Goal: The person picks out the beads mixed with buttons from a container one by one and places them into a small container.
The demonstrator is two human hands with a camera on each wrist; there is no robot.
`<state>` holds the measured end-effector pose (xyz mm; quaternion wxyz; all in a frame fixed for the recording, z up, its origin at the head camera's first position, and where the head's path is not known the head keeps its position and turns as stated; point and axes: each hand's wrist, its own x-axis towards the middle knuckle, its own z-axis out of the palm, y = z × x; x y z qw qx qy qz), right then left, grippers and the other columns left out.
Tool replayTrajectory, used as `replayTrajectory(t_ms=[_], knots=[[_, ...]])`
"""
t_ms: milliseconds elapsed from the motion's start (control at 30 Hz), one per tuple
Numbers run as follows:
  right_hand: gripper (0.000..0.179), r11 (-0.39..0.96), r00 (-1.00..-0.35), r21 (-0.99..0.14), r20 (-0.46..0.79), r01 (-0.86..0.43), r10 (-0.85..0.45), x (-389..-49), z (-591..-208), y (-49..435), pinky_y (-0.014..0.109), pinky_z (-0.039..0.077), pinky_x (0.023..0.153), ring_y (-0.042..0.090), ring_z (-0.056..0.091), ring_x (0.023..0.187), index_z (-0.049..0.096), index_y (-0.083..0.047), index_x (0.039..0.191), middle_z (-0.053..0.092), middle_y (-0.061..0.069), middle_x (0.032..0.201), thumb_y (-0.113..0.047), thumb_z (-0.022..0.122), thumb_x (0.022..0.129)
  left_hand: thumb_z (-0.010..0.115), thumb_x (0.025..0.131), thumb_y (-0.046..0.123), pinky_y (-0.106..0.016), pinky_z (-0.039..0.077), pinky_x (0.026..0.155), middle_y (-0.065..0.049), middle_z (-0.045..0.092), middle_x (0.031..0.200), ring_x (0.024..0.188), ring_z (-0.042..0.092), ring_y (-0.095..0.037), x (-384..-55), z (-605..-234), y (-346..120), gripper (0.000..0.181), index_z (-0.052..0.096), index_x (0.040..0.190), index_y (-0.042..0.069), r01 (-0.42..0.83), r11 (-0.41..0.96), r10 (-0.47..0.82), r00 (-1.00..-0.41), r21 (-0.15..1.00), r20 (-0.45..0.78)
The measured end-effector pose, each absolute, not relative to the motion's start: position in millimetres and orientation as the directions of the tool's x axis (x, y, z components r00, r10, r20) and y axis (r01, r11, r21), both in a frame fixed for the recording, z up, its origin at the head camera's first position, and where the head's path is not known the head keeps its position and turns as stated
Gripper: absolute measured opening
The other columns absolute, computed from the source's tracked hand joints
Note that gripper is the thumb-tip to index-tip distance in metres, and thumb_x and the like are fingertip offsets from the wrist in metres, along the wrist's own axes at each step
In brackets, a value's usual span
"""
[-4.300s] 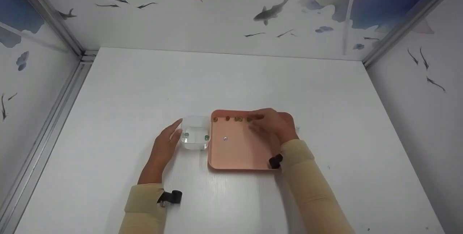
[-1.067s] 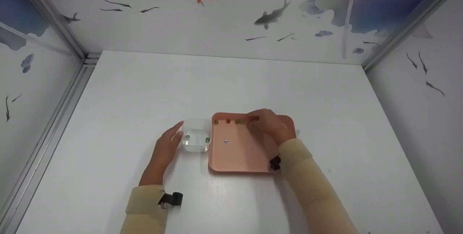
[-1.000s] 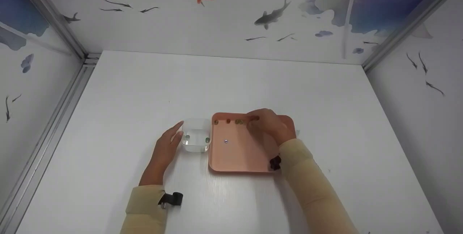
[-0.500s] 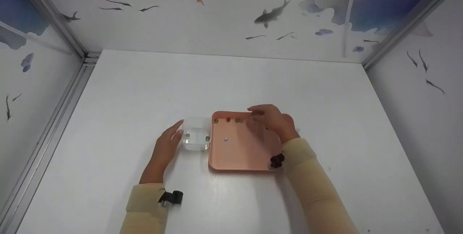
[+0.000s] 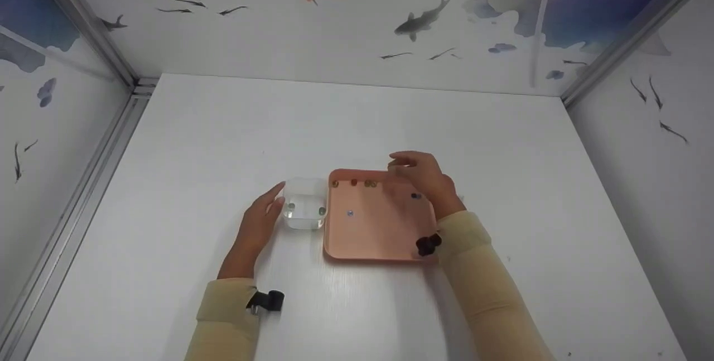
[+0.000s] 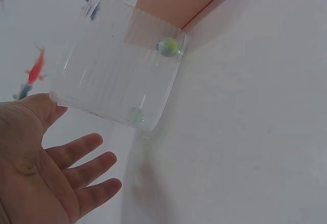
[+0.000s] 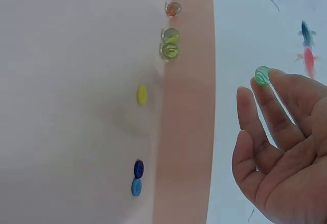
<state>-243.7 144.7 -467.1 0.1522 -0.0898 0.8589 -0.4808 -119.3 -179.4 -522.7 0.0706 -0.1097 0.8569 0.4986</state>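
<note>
My right hand is raised over the far edge of the salmon-pink tray. Its thumb and fingertips pinch a green glass marble. My left hand lies against the left side of a clear plastic box, its fingers loosely extended. Two marbles sit inside the box, one of them yellow-green. Along the tray's far wall are yellow-streaked marbles and a reddish marble. A yellow disc, a dark blue button and a light blue button lie in the tray.
A small pale round piece lies on the tray's left half. The box stands directly beside the tray's left edge on a white table. Printed panels with metal-framed corners surround the table.
My right hand has taken the green marble from beside the tray's far wall and lifted it up and away. The blue buttons have come into view beneath that hand. My left hand stays by the box.
</note>
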Motion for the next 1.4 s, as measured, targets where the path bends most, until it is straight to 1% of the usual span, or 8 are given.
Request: replayTrajectory(t_ms=[100, 200, 367, 567, 767, 1000, 1233, 1400], knots=[[0.04, 0.47, -0.938, -0.883, -0.158, -0.005, -0.307, -244.0, -466.0, 145.8, 0.044, 0.051, 0.097, 0.027, 0.061, 0.113, 0.057, -0.005, 0.134, 0.063, 0.014, 0.122, -0.016, 0.063, 0.096, 0.037, 0.105, 0.036, -0.048, 0.018, 0.119, -0.007, 0.03, 0.157, 0.146, 0.022, -0.03, -120.3, -522.8, -179.1, 0.048, 0.033, 0.151, 0.023, -0.256, 0.481, -0.119, -0.967, 0.839, -0.227], [0.041, 0.442, -0.941, -0.897, -0.163, 0.016, -0.296, -243.6, -464.9, 145.6, 0.045, 0.049, 0.1, 0.025, 0.061, 0.113, 0.057, -0.008, 0.134, 0.063, 0.012, 0.122, -0.019, 0.064, 0.095, 0.037, 0.105, 0.037, -0.049, 0.018, 0.119, -0.007, 0.031, 0.157, 0.145, 0.023, -0.03, -120.5, -522.7, -178.2, 0.048, 0.034, 0.151, 0.023, -0.258, 0.481, -0.123, -0.966, 0.838, -0.227], [0.042, 0.415, -0.952, -0.907, -0.186, 0.072, -0.243, -241.0, -461.4, 142.8, 0.045, 0.048, 0.101, 0.023, 0.061, 0.111, 0.057, -0.013, 0.135, 0.063, 0.009, 0.121, -0.023, 0.065, 0.095, 0.037, 0.105, 0.038, -0.05, 0.018, 0.119, -0.007, 0.031, 0.157, 0.145, 0.023, -0.031, -120.8, -522.7, -177.6, 0.049, 0.034, 0.151, 0.023, -0.263, 0.482, -0.125, -0.965, 0.836, -0.232], [0.041, 0.349, -0.96, -0.927, -0.209, 0.134, -0.186, -236.6, -461.4, 139.3, 0.045, 0.046, 0.103, 0.021, 0.062, 0.109, 0.057, -0.017, 0.135, 0.064, 0.005, 0.121, -0.021, 0.064, 0.094, 0.037, 0.105, 0.038, -0.05, 0.019, 0.119, -0.007, 0.031, 0.157, 0.145, 0.023, -0.032, -121.2, -522.4, -176.1, 0.048, 0.034, 0.151, 0.024, -0.263, 0.476, -0.122, -0.965, 0.839, -0.233], [0.042, 0.252, -0.965, -0.956, -0.195, 0.148, -0.174, -232.0, -461.1, 135.9, 0.045, 0.046, 0.104, 0.022, 0.062, 0.11, 0.054, -0.013, 0.137, 0.064, 0.008, 0.122, -0.019, 0.062, 0.096, 0.038, 0.105, 0.038, -0.049, 0.019, 0.119, -0.007, 0.031, 0.157, 0.145, 0.023, -0.031, -121.0, -523.4, -175.5, 0.048, 0.034, 0.151, 0.024, -0.266, 0.473, -0.123, -0.964, 0.84, -0.236], [0.042, 0.158, -0.973, -0.977, -0.169, 0.145, -0.154, -229.4, -458.0, 130.9, 0.049, 0.042, 0.106, 0.028, 0.062, 0.11, 0.053, -0.008, 0.137, 0.062, 0.015, 0.125, -0.014, 0.061, 0.096, 0.037, 0.105, 0.038, -0.05, 0.019, 0.119, -0.008, 0.029, 0.157, 0.145, 0.022, -0.032, -118.8, -522.4, -177.0, 0.048, 0.034, 0.151, 0.025, -0.271, 0.474, -0.126, -0.962, 0.837, -0.241], [0.044, 0.139, -0.977, -0.98, -0.163, 0.143, -0.141, -226.3, -458.1, 127.1, 0.046, 0.042, 0.107, 0.026, 0.062, 0.109, 0.053, -0.01, 0.138, 0.063, 0.013, 0.124, -0.015, 0.062, 0.095, 0.037, 0.105, 0.038, -0.052, 0.018, 0.119, -0.01, 0.029, 0.157, 0.145, 0.022, -0.034, -119.0, -522.2, -178.0, 0.048, 0.033, 0.151, 0.023, -0.266, 0.487, -0.127, -0.964, 0.832, -0.233], [0.044, 0.119, -0.975, -0.979, -0.178, 0.163, -0.13, -222.8, -457.1, 123.1, 0.046, 0.042, 0.107, 0.023, 0.062, 0.11, 0.055, -0.012, 0.136, 0.064, 0.01, 0.123, -0.017, 0.065, 0.093, 0.037, 0.105, 0.039, -0.052, 0.019, 0.118, -0.01, 0.029, 0.157, 0.145, 0.022, -0.034, -119.1, -522.2, -177.9, 0.049, 0.033, 0.152, 0.024, -0.272, 0.482, -0.127, -0.962, 0.833, -0.24]])
